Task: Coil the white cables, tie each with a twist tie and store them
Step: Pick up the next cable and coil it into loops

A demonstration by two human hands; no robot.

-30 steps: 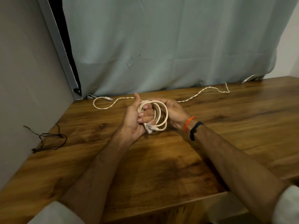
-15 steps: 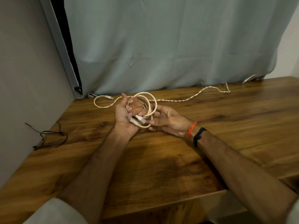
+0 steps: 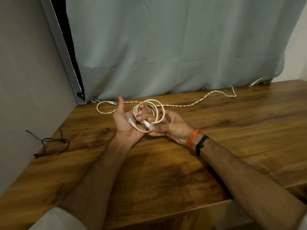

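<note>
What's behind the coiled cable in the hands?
Behind the coiled cable, a braided white cable lies across the wooden table; where it passes behind coil and left hand, it's hidden.

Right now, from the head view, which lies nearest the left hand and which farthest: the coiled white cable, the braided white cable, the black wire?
1. Coiled white cable: held in the left hand.
2. Braided white cable: just behind, on the table.
3. Black wire: far left edge.
</note>
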